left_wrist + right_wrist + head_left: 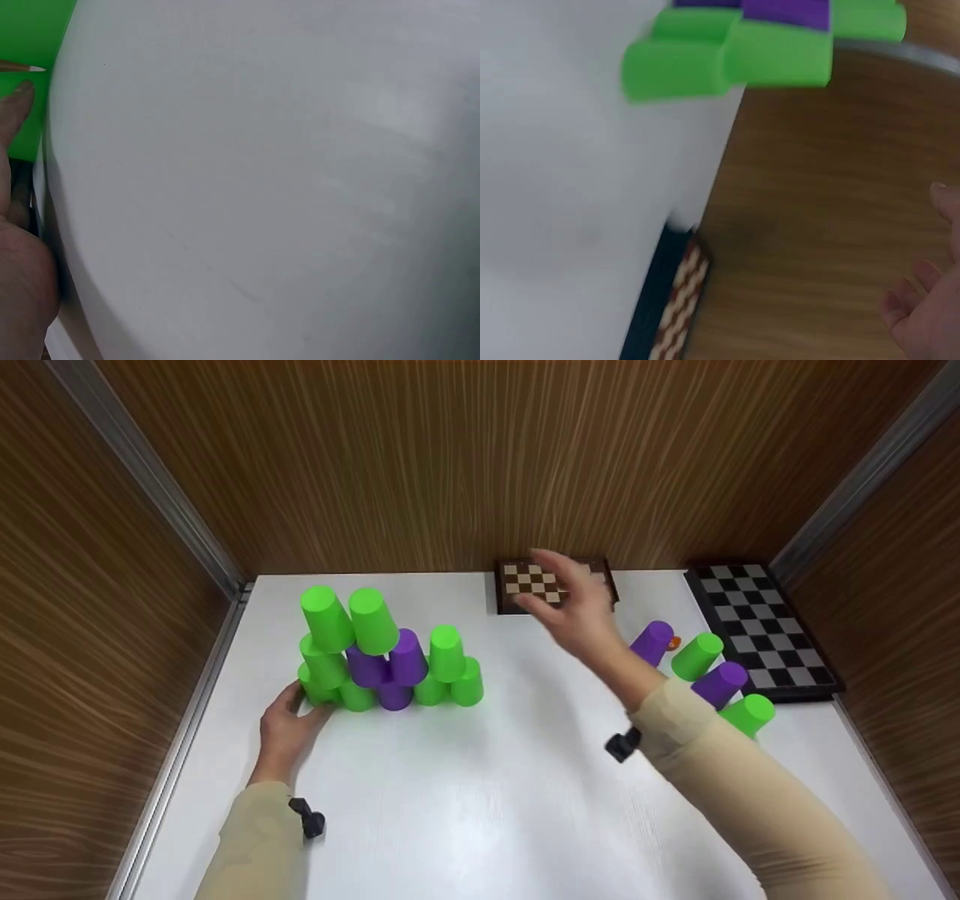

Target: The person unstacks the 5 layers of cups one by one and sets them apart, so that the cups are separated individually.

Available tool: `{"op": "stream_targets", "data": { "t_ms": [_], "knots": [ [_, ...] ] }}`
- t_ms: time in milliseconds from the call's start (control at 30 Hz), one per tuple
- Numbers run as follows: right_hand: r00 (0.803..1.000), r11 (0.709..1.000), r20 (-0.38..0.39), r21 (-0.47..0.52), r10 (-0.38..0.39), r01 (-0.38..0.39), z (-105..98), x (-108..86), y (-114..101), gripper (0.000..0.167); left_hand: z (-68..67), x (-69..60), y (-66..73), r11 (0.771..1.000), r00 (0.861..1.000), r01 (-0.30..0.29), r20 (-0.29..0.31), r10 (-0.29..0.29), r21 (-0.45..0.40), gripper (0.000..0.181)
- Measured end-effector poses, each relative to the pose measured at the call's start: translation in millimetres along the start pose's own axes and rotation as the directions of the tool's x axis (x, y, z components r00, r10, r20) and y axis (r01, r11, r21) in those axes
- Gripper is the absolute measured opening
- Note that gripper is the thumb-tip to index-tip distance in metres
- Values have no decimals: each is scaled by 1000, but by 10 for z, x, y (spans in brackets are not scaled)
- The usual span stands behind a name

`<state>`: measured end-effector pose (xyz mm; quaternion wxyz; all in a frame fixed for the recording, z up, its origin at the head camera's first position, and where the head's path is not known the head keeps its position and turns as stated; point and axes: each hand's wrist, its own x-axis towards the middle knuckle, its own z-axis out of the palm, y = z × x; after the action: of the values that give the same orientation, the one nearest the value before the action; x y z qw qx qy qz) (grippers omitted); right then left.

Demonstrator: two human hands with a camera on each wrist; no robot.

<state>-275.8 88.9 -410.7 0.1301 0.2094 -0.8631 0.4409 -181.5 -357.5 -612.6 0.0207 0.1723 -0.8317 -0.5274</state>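
Green and purple cups stand upside down in a stacked pyramid at the left of the white table. My left hand point(285, 731) holds the bottom-left green cup point(313, 687), fingers behind it and thumb in front; in the left wrist view the thumb point(16, 109) lies against green plastic. Over the bottom row sit green and purple cups, among them a purple cup point(407, 658) and, at the right end, a green cup point(447, 653). Two green cups point(373, 621) top the left side. My right hand point(585, 619) is raised in the air, fingers apart, holding nothing.
Several loose cups stand at the right, including a purple cup point(720, 684) and a green cup point(697, 655), with a small orange object point(674, 643) beside them. A brown chessboard box point(525, 589) lies at the back. A black-and-grey checkered board point(772, 630) lies far right. Wooden panels enclose the table.
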Motion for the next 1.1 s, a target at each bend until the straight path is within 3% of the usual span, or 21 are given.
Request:
{"op": "stream_targets", "data": {
  "t_ms": [200, 400, 733, 1100],
  "knots": [
    [992, 996, 104, 70, -71, 64, 444, 152, -533, 65, -1, 1, -16, 1000, 1000, -5, -5, 5, 1, 84],
    [977, 992, 203, 119, -73, 49, 832, 204, -825, 64, 5, -13, -10, 1000, 1000, 5, -8, -6, -15, 86],
    [960, 994, 278, 112, -39, 8, 1287, 232, -972, 66, -26, -18, 17, 1000, 1000, 8, -2, -8, 11, 88],
    [961, 991, 276, 130, -1, -36, 1493, 242, -973, 68, -3, -26, 16, 1000, 1000, 10, 2, -10, 14, 86]
  ]
}}
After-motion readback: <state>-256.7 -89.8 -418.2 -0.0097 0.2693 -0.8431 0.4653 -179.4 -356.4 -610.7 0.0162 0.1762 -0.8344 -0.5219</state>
